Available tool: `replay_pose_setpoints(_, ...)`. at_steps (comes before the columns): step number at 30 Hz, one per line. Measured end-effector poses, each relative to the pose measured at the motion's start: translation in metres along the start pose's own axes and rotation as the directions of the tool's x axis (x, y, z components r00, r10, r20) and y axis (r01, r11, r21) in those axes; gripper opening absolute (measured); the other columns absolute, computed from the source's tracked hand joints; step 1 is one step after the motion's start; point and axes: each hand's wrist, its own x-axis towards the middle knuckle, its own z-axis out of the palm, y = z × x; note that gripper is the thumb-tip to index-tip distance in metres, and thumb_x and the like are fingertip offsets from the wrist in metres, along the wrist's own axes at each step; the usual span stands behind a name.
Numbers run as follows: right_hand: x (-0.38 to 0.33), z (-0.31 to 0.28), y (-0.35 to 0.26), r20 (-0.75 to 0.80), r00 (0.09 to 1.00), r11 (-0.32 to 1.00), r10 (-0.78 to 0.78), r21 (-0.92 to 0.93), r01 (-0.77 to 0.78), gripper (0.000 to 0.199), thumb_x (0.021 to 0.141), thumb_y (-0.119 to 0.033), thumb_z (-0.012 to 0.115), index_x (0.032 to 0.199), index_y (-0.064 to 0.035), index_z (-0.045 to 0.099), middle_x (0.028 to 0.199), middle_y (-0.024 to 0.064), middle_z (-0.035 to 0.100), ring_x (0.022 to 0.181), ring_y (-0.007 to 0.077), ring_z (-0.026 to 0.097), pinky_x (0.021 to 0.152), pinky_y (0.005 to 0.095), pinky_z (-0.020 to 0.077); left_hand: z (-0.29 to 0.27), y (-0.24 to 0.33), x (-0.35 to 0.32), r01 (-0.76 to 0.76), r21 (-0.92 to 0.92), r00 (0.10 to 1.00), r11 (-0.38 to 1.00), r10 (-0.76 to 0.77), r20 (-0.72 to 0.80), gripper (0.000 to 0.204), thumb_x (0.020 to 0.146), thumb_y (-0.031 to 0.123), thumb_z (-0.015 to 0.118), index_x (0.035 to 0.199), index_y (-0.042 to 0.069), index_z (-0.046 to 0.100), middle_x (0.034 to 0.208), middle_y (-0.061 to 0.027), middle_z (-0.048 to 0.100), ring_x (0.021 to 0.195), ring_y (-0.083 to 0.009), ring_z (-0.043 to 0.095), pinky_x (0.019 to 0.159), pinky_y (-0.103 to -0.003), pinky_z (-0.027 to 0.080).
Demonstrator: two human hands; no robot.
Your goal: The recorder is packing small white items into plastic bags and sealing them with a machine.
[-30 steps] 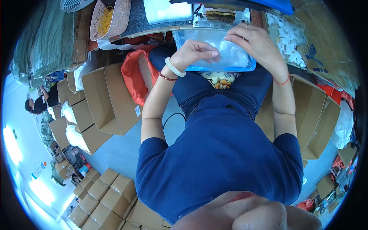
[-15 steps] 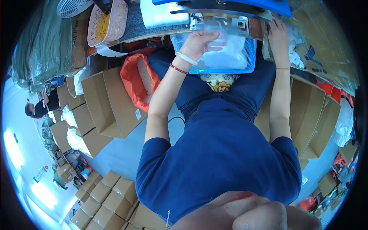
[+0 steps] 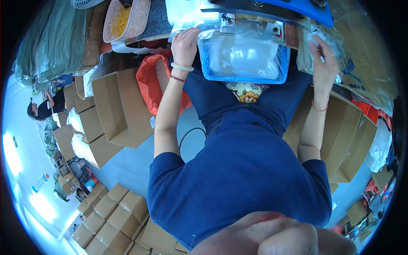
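Note:
My left hand [image 3: 185,46] is at the table's front edge, its fingers closed on the edge of a clear plastic bag [image 3: 205,34] beside a stack of clear film [image 3: 183,15]. My right hand [image 3: 325,63] is over a heap of small white pieces [image 3: 335,42] on the right. Its fingers are curled, and what lies in them is too small to make out. Between the hands, under the blue-topped press [image 3: 293,9], a clear sheet [image 3: 254,30] hangs over the front edge. Below it, a blue-rimmed bin [image 3: 246,80] in my lap holds filled clear bags [image 3: 238,57].
A pink basket [image 3: 140,19] with yellow rubber bands [image 3: 122,22] stands at the back left. A red sack [image 3: 146,80] and open cartons [image 3: 106,110] flank my left leg; another open carton [image 3: 342,131] is on the right. Stacked boxes [image 3: 121,219] and a person [image 3: 42,108] are farther off.
My left hand has moved left from the press to the film stack. My right hand has lifted off the table beside the press and shifted right to the white pieces, its fingers now curled.

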Motion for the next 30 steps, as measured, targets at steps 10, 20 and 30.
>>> replay_pose_setpoints(10, -0.008, 0.037, -0.087, 0.239, 0.909, 0.881, -0.342, 0.419, 0.221, 0.025, 0.085, -0.008, 0.074, 0.109, -0.0038, 0.07, 0.105, 0.0066, 0.07, 0.095, 0.0145, 0.064, 0.084, 0.0267, 0.0496, -0.049, 0.086, 0.019, 0.51, -0.534, 0.856, 0.674, -0.336, 0.394, 0.022, 0.083, 0.017, 0.078, 0.098, 0.0, 0.075, 0.085, -0.0059, 0.074, 0.075, -0.0056, 0.062, 0.069, -0.021, 0.049)
replay_pose_setpoints(20, 0.026, 0.043, -0.045, 0.706, 0.661, 0.966, -0.254, 0.222, 0.134, 0.032, 0.091, -0.029, 0.066, 0.113, -0.0057, 0.066, 0.108, 0.0129, 0.07, 0.099, 0.0293, 0.066, 0.086, 0.0332, 0.0501, -0.026, 0.09, 0.027, 0.86, -0.464, 0.446, 0.215, 0.129, 0.886, 0.024, 0.09, 0.012, 0.07, 0.108, -0.004, 0.071, 0.099, -0.0135, 0.073, 0.092, -0.016, 0.069, 0.086, -0.027, 0.055)
replay_pose_setpoints(30, -0.001, 0.003, 0.046, 0.285, 0.946, 0.643, 0.152, -0.756, 0.124, 0.024, 0.094, -0.022, 0.057, 0.114, -0.0127, 0.066, 0.105, 0.0154, 0.068, 0.098, 0.0358, 0.064, 0.079, 0.0457, 0.0527, 0.037, 0.093, 0.04, 0.778, -0.503, 0.547, -0.378, 0.012, 0.837, 0.031, 0.095, 0.015, 0.064, 0.116, -0.008, 0.063, 0.108, -0.0133, 0.07, 0.1, -0.0215, 0.068, 0.094, -0.032, 0.054)
